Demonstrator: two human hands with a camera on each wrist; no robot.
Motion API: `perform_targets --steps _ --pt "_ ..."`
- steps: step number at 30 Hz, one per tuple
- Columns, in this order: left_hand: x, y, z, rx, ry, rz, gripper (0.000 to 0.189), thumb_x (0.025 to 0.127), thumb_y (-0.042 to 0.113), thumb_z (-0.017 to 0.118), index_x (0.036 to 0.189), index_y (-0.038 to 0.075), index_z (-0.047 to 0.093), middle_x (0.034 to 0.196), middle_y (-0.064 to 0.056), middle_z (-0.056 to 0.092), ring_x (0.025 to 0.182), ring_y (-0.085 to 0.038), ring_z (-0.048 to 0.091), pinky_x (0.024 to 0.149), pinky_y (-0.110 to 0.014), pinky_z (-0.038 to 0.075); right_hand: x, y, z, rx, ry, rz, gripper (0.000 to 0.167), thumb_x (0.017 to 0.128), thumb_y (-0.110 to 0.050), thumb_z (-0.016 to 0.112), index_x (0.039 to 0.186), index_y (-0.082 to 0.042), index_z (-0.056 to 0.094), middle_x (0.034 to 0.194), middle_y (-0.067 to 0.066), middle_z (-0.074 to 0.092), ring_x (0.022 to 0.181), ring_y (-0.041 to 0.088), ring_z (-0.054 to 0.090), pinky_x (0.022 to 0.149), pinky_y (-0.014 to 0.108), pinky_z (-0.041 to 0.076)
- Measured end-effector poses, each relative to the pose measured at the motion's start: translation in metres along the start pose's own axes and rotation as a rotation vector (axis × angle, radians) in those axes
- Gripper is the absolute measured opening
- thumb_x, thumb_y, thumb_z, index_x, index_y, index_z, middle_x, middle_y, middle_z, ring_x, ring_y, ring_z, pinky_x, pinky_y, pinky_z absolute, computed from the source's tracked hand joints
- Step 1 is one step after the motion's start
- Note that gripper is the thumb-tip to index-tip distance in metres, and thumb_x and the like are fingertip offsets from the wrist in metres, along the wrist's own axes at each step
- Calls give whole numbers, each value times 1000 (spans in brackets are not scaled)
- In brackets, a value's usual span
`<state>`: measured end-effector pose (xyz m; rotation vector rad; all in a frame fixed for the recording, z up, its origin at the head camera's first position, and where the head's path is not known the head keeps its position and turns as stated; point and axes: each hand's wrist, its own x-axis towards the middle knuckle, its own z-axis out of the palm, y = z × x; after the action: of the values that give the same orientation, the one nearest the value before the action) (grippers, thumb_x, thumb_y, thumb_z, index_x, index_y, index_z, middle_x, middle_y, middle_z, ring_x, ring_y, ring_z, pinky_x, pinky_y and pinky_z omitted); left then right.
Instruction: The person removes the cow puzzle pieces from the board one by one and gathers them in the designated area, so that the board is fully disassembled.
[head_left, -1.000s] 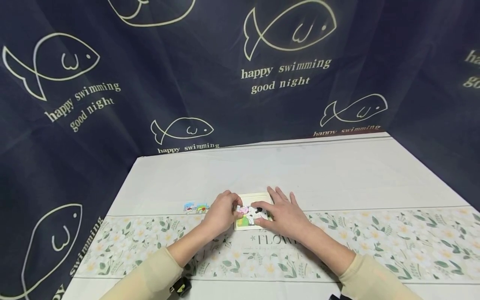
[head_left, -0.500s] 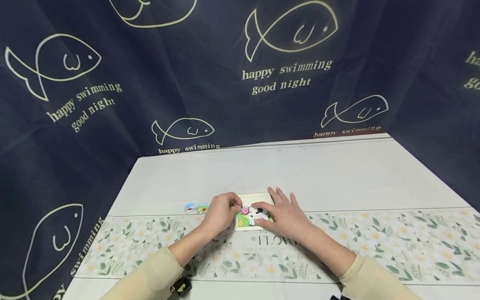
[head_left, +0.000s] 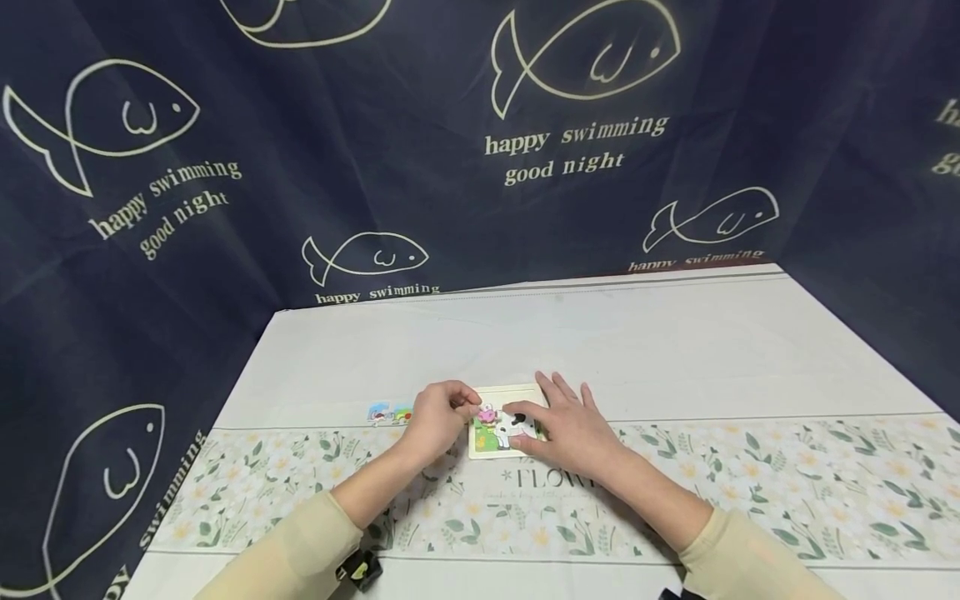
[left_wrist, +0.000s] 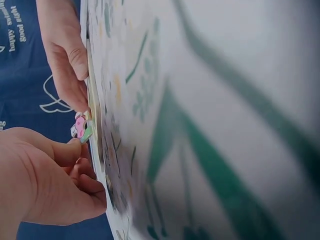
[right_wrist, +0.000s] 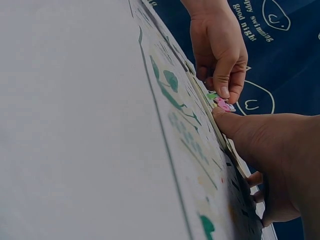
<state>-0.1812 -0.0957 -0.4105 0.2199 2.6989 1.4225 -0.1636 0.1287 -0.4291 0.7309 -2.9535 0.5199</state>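
Observation:
My left hand (head_left: 438, 419) pinches a jigsaw piece (left_wrist: 81, 127) between thumb and index finger. Pink cow-muzzle print and some green show on that piece, which stands tilted over the left part of a shallow puzzle tray (head_left: 504, 389). White-and-black cow pieces (head_left: 506, 429) and green ones lie inside the tray. Across its right side rests my right hand (head_left: 573, 427), thumb and index on the cow pieces, the other fingers spread past the far right corner. The right wrist view has the right thumb (right_wrist: 227, 121) right beside the pink piece.
Several loose jigsaw pieces (head_left: 378, 412) with blue and green print lie on the table left of the tray, partly behind my left hand. A flowered runner strip (head_left: 750, 475) crosses the white table (head_left: 637, 342). Dark blue fish-print curtains (head_left: 450, 167) stand behind it.
My left hand has drawn slightly back and left, and the pink-printed piece in its fingers has tilted up from among the others. My right hand keeps its place on the tray.

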Motion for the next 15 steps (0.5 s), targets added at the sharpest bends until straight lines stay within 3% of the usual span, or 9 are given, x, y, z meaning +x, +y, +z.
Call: perform_targets --steps 15 --pt "-8 -16 -24 24 59 -36 6 97 6 67 93 6 72 82 -3 63 72 -17 55 63 -30 48 0 0 -1 8 -12 3 47 94 -54 65 137 -33 63 159 24 32 146 47 25 110 74 18"
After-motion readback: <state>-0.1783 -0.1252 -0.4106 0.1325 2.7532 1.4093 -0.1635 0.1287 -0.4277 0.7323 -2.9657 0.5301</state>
